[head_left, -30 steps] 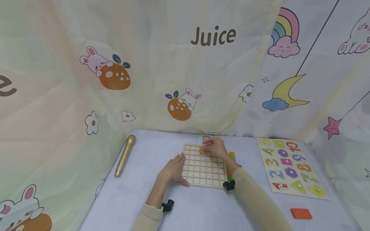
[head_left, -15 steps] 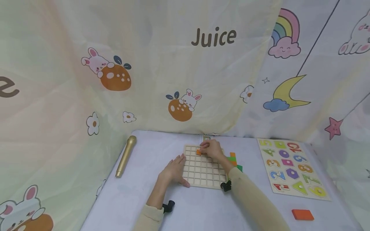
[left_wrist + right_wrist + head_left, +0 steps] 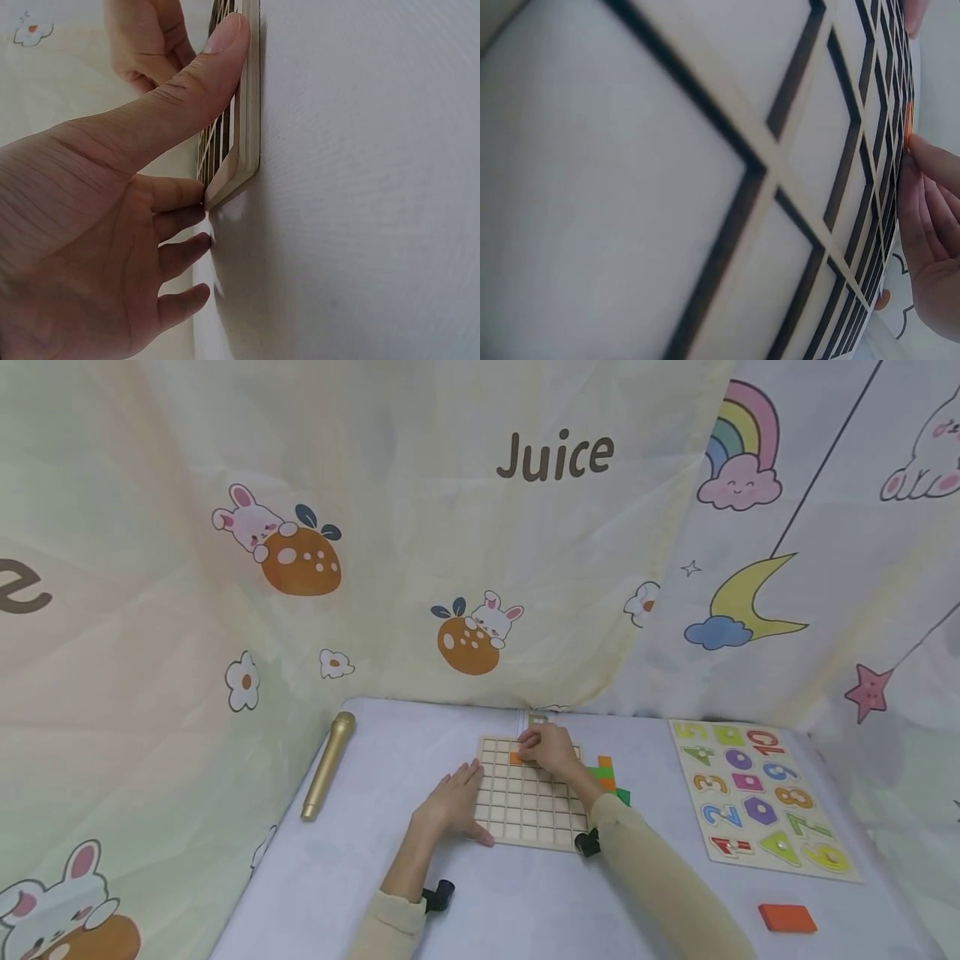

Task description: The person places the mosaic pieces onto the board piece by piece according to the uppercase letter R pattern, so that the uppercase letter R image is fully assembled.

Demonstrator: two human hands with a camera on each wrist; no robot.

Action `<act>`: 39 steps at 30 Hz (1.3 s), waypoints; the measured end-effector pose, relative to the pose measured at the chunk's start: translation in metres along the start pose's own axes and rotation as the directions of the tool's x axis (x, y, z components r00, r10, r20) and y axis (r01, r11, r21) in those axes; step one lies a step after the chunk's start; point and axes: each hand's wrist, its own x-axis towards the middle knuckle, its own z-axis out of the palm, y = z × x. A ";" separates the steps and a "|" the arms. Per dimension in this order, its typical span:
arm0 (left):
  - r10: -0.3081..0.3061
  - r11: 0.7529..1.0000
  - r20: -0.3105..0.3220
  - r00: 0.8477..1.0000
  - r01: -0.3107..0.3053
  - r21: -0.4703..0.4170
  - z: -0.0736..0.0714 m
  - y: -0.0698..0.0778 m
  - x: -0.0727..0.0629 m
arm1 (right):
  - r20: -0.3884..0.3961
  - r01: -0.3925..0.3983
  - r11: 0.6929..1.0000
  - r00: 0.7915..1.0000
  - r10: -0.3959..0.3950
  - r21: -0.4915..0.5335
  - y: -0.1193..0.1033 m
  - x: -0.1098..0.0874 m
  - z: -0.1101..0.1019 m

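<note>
A wooden board with a grid of square cells (image 3: 528, 814) lies flat on the white-covered table. My left hand (image 3: 448, 800) rests against its left side with straight fingers; in the left wrist view the thumb (image 3: 180, 97) lies on the board's edge. Over the far part of the grid, my right hand (image 3: 553, 750) pinches a small orange tile (image 3: 515, 758) between thumb and fingertips. The right wrist view shows a sliver of that orange tile (image 3: 910, 118) at the grid's surface. Whether it sits fully in a cell is hidden.
Green and orange tiles (image 3: 604, 773) lie right of the board, partly behind the right arm. A number-and-shape puzzle board (image 3: 765, 802) is farther right, with an orange-red block (image 3: 787, 918) in front. A gold microphone (image 3: 327, 767) lies left. Printed curtains (image 3: 390, 527) hang behind.
My right hand has shifted slightly left and nearer with the orange tile, then nearly stopped. More of the green and orange tiles beside the board shows. The left hand stays in place.
</note>
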 end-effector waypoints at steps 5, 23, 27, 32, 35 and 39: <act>-0.004 1.000 0.007 1.000 0.004 0.006 0.000 0.001 0.001 | -0.011 -0.004 1.000 1.000 0.004 -0.006 0.002 -0.004 -0.004; -0.005 1.000 -0.006 1.000 0.004 -0.007 0.003 -0.002 0.004 | -0.153 0.060 0.996 0.987 -0.051 0.059 0.019 -0.041 -0.060; -0.001 1.000 -0.009 1.000 0.001 -0.015 0.003 -0.002 0.004 | -0.162 0.038 0.999 0.986 -0.031 0.039 0.031 -0.050 -0.071; -0.011 0.999 -0.007 1.000 0.011 -0.033 0.003 -0.002 0.003 | -0.164 -0.018 1.000 0.986 0.021 0.024 0.046 -0.061 -0.081; -0.013 0.999 -0.007 1.000 0.013 -0.034 0.003 -0.001 0.003 | -0.163 -0.045 0.999 0.986 0.040 -0.028 0.053 -0.066 -0.085; -0.009 1.000 -0.013 1.000 0.009 -0.030 0.003 -0.001 0.003 | -0.147 -0.070 0.995 0.987 0.059 -0.073 0.061 -0.071 -0.089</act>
